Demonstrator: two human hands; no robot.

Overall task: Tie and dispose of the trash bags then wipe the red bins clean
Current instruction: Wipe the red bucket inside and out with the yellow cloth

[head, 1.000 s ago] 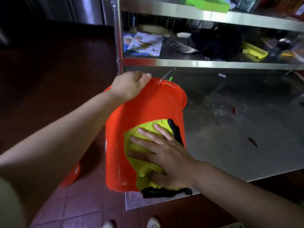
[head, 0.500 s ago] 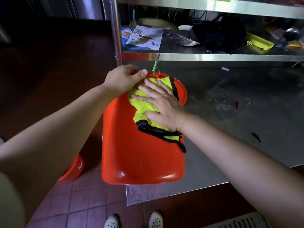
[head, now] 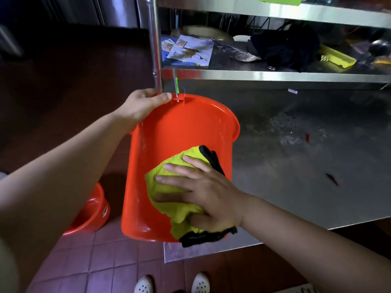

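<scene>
Half a second on: right hand [head: 208, 195], fingers spread flat on yellow cloth [head: 169, 193], now low on red bin [head: 175, 132] wall instead of near rim. Left hand [head: 142, 107] still gripping rim, bin tilted over steel table [head: 306, 166] edge.

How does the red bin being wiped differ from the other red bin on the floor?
The wiped bin is tipped, its base at the steel table's edge; the second bin sits on the tiled floor. The left hand grips the wiped bin's rim and the right hand presses a yellow cloth on its side; nothing touches the second bin. Both are glossy red plastic.
</scene>
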